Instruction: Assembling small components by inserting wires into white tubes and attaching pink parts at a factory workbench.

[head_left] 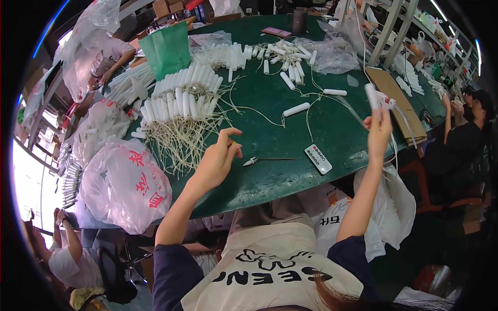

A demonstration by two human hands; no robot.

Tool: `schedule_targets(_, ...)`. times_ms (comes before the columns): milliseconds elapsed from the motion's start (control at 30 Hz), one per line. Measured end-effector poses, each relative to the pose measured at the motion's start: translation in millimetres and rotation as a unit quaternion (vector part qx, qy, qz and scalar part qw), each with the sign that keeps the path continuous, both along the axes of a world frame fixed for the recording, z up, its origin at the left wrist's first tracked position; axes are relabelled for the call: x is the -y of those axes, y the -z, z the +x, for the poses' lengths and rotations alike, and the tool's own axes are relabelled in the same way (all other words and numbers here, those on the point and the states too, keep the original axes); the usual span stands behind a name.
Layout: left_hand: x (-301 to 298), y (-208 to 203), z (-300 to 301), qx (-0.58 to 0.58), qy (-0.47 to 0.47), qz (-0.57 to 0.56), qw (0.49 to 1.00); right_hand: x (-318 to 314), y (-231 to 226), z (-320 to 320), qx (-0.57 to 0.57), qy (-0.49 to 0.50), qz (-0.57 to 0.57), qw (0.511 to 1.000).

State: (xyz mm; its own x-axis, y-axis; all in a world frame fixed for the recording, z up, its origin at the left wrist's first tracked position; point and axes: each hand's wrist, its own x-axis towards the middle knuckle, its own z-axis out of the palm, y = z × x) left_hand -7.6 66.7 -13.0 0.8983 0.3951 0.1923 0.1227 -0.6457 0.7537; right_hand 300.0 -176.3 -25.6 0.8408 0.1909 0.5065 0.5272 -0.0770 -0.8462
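My right hand (379, 130) is raised at the right side of the table, its fingers closed round the lower end of a white tube (371, 94) that stands nearly upright. Just beside that tube is a white fitting with a cord (385, 101); whether it touches the hand is unclear. Over the front of the table hovers my left hand (220, 158), fingers bent and apart, with nothing visible in them. Near it lies a small pointed piece with a thin stem (251, 161). A white remote control (318, 159) rests between the hands. Two loose white tubes (296, 109) with wires lie beyond.
Rows of white tubes with trailing wires (181, 103) cover the table's left side, near a green bag (167, 49). More tubes (290, 57) lie farther back. A clear plastic bag (124, 184) bulges at the left edge; cardboard (397, 103) stands right. Other people work on both sides.
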Motion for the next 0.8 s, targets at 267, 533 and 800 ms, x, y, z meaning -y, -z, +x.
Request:
schedule_targets(267,8.8,6.9,0.6,0.044,0.001,-0.007,0.999,39.2,-71.5,-92.5,-0.049,-0.197,0.191,0.960)
schedule_targets(533,28.5,-19.8,-1.1,0.053,0.002,-0.054,0.997,68.4,-49.8,-141.7,-0.103,-0.516,0.203,0.826)
schedule_targets(800,37.1,-15.2,4.8,0.042,0.053,-0.119,0.991,66.2,-2.4,-161.8,-0.302,-0.663,0.175,0.662)
